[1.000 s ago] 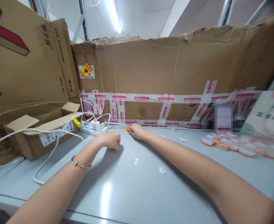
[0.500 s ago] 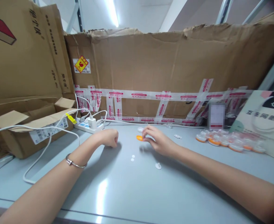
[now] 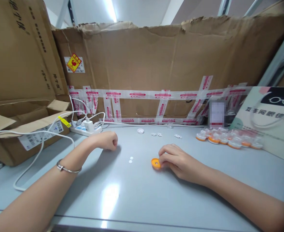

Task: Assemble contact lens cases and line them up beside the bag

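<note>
My right hand [image 3: 177, 159] pinches the edge of a round orange plastic piece [image 3: 155, 163] with a small shiny centre, low over the table. Its far edge is covered by the fingertips. My left hand [image 3: 109, 140] rests on the table as a closed fist; whether anything is inside is hidden. Between the hands lie two small white discs [image 3: 131, 160]. Farther back is a white plastic ring [image 3: 140, 131], with small white plastic parts [image 3: 157, 134] to its right and another white piece [image 3: 178, 136] beyond them.
Several orange, white and clear round units [image 3: 229, 138] cluster at the right, before a printed board [image 3: 272, 125]. A white power strip [image 3: 86, 127] with cables stands at the back left, beside an open carton [image 3: 42, 135]. A large taped cardboard sheet [image 3: 144, 71] closes off the back.
My right hand has brought the orange piece nearer and slightly right, uncovering small white parts behind. A white pegged disc that lay near that hand no longer shows. The left fist stays closed.
</note>
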Tool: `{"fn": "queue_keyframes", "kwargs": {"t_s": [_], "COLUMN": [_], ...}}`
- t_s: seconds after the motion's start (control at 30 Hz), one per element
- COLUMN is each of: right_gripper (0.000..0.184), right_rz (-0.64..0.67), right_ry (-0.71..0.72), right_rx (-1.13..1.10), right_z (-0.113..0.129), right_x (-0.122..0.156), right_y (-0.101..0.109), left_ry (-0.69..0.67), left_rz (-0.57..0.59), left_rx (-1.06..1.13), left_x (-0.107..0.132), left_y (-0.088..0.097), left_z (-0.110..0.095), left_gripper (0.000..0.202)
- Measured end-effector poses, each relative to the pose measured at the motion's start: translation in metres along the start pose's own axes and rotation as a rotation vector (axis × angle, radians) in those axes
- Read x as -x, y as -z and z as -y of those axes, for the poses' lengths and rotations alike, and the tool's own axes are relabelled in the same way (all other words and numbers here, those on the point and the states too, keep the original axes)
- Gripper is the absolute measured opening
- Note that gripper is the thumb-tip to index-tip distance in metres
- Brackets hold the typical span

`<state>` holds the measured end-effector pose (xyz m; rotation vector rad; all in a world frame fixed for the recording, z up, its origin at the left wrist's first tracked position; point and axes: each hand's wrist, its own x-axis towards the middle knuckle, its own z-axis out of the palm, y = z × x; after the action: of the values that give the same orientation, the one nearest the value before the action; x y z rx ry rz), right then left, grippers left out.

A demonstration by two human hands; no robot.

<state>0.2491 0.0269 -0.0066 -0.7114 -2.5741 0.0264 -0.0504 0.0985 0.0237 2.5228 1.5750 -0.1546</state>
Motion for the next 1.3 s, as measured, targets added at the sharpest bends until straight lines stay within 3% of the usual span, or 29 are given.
{"fn": "queue_keyframes", "kwargs": {"t_s": [0.13, 0.3, 0.37, 0.43, 0.6, 0.97, 1.13, 1.3], "right_gripper": [0.013, 0.014, 0.014, 0.015, 0.018, 0.016, 0.015, 0.016], "right_rz": [0.026, 0.011, -0.010, -0.025, -0.032, -0.035, -0.033, -0.042], "right_ry": [0.003, 0.015, 0.017, 0.022, 0.019, 0.015, 0.008, 0.006], "right_rx": [-0.011, -0.043, -0.046, -0.047, -0.051, -0.062, -0.144, -0.179], "right_z": [-0.003, -0.007, -0.008, -0.009, -0.010, -0.013, -0.010, -0.008], "right_x": [0.003, 0.005, 0.004, 0.004, 0.004, 0.006, 0.006, 0.004], "right_y": [-0.002, -0.009, -0.012, -0.015, -0.017, -0.016, -0.014, -0.015], "left_ry": [-0.090, -0.459, -0.608, -0.655, -0.664, -0.723, -0.702, -0.570], "left_rz": [-0.115, -0.415, -0.433, -0.456, -0.480, -0.480, -0.410, -0.347], "left_rx": [0.041, 0.237, 0.205, 0.134, 0.053, 0.089, 0.256, 0.445], "left_x": [0.001, 0.004, 0.004, 0.004, 0.000, -0.001, -0.001, -0.003], "left_y": [0.003, -0.008, -0.018, -0.028, -0.041, -0.042, -0.041, -0.041], "left_z": [-0.015, -0.060, -0.078, -0.091, -0.102, -0.103, -0.104, -0.107], "left_gripper": [0.012, 0.012, 0.013, 0.015, 0.015, 0.017, 0.014, 0.007]}}
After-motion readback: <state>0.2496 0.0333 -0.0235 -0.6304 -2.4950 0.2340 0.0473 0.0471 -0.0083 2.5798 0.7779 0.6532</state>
